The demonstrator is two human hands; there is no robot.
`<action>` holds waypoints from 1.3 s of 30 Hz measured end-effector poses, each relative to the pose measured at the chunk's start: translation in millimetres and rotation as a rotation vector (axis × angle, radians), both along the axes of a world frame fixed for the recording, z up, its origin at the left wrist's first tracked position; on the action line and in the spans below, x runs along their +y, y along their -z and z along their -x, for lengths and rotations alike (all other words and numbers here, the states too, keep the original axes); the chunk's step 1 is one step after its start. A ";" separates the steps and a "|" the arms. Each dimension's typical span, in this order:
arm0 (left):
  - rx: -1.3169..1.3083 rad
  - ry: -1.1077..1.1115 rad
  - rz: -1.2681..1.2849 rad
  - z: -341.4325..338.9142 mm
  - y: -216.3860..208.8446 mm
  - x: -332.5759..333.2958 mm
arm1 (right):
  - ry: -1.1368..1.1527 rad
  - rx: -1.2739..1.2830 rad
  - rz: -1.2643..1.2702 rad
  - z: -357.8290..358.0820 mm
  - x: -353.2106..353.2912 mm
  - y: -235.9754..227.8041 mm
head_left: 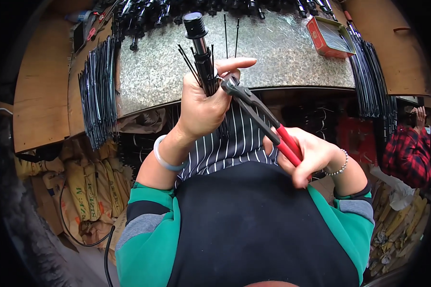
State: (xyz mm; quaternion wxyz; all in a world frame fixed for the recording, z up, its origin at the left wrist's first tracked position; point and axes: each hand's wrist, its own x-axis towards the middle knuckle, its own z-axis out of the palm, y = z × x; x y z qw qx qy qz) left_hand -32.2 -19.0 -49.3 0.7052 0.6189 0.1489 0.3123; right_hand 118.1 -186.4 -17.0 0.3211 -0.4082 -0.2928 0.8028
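Observation:
My left hand (203, 103) is wrapped round an umbrella frame (204, 67), its thumb and forefinger near the hub. The frame stands nearly upright, with a black ribbed knob at the top, a short metallic shaft and thin black ribs gathered about it. My right hand (306, 153) grips the red handles of a pair of end-cutting pliers (254, 107). The dark jaws meet the frame's side beside my left fingertips. What lies between the jaws is too small to make out. My left forefinger points out to the right above the pliers' head.
A speckled stone worktop (273, 62) lies ahead, with black umbrella parts (148, 19) heaped along its far edge. A red box (329, 38) of thin wire pieces stands at right. Bundles of black ribs (99, 91) hang at both sides. Another person's checked sleeve (409, 155) shows far right.

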 end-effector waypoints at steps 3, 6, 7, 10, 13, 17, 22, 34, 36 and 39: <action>0.019 0.001 -0.076 0.4 0.2 1.8 | 0.294 -1.045 -0.678 13.5 -6.4 10.2; 0.010 0.057 -0.075 0.5 3.6 2.2 | 0.267 -1.197 -0.975 -4.4 -3.9 18.5; 0.008 0.084 -0.073 1.6 6.0 1.4 | 0.133 -0.737 -0.398 -6.2 -3.1 1.7; -0.034 0.069 -0.077 0.3 9.7 1.6 | 0.027 -0.419 -0.010 -2.6 -2.0 -7.7; -0.019 0.075 -0.025 -0.4 6.2 -0.4 | 0.197 -1.064 -0.646 0.6 -3.1 11.9; 0.078 -0.011 -0.076 0.2 3.6 -1.9 | 0.173 -0.889 -0.543 -3.4 -5.2 10.2; 0.029 0.055 -0.035 -0.8 6.7 -1.3 | 0.174 -0.770 -0.399 5.8 7.9 5.6; 0.064 0.038 0.036 -1.4 8.3 -1.4 | 0.230 -1.026 -0.688 3.6 6.5 27.8; 0.113 0.085 -0.030 -1.6 6.9 -0.6 | 0.193 -1.051 -0.567 -2.6 3.1 27.8; 0.119 0.086 -0.304 -3.2 12.1 9.4 | 0.189 -1.168 -0.546 -11.2 6.6 16.2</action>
